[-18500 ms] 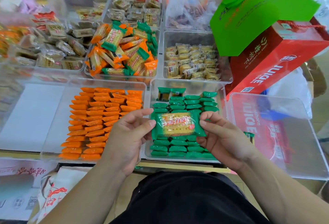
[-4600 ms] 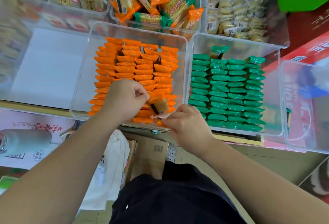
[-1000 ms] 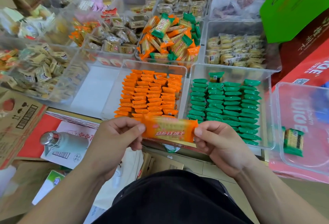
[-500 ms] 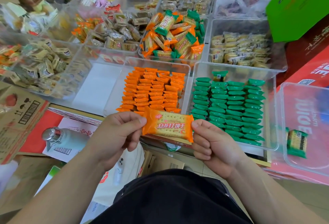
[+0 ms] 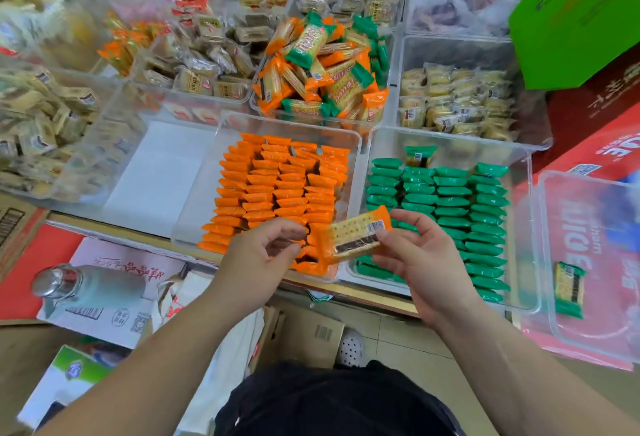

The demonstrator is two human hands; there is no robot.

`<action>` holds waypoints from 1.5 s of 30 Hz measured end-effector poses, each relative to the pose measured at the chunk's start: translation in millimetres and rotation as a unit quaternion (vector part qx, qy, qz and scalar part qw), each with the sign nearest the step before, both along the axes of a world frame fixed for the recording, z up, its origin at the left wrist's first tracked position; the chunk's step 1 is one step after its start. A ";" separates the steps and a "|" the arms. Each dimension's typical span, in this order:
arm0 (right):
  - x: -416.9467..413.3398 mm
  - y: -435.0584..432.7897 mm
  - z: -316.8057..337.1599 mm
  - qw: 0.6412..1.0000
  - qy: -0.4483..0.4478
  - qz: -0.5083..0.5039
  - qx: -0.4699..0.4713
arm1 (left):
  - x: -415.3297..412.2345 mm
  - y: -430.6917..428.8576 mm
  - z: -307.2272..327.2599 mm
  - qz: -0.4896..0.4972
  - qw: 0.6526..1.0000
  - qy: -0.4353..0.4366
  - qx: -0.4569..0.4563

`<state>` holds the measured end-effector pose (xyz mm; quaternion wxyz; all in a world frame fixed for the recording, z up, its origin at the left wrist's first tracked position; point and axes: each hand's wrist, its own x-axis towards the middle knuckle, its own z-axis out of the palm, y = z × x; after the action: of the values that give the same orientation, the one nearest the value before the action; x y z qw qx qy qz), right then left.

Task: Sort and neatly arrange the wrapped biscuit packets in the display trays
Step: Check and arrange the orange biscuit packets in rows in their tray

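Holding the orange-wrapped rectangular biscuit packet (image 5: 353, 238) by its right end, my right hand (image 5: 415, 262) keeps it above the near right corner of the clear plastic tray of orange packets (image 5: 197, 193). Its long axis runs left-right (like the rows). My left hand (image 5: 258, 255), fingers curled, is just beside its left end; whether it grips, I cannot tell.

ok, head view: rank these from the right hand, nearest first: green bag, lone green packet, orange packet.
1. orange packet: pinched in the right hand itself, at its left.
2. lone green packet: off to the hand's right, lying alone.
3. green bag: far back, top right.
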<state>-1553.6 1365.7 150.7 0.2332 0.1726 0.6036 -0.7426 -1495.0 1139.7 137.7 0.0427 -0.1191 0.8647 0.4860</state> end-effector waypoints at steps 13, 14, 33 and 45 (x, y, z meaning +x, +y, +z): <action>8.3 -8.4 -38.5 0.855 0.376 0.191 0.301 | -74.0 -4.1 -90.8 -0.277 0.868 -0.041 -0.410; 9.8 -8.9 -40.7 0.829 0.408 0.210 0.320 | -74.6 -3.5 -91.7 -0.277 0.871 -0.033 -0.404; -3.1 -63.4 -89.9 0.586 0.454 0.372 0.559 | -48.1 -44.9 -62.4 0.021 0.991 0.042 -0.125; -19.7 -91.5 -97.4 0.485 0.353 0.480 0.640 | -5.0 -76.2 -40.1 0.179 0.983 0.033 0.014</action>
<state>-1573.4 1274.3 53.3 0.1459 -0.3187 0.9334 0.0769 -1500.0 1063.5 97.6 -0.0723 -0.2553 0.8232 0.5019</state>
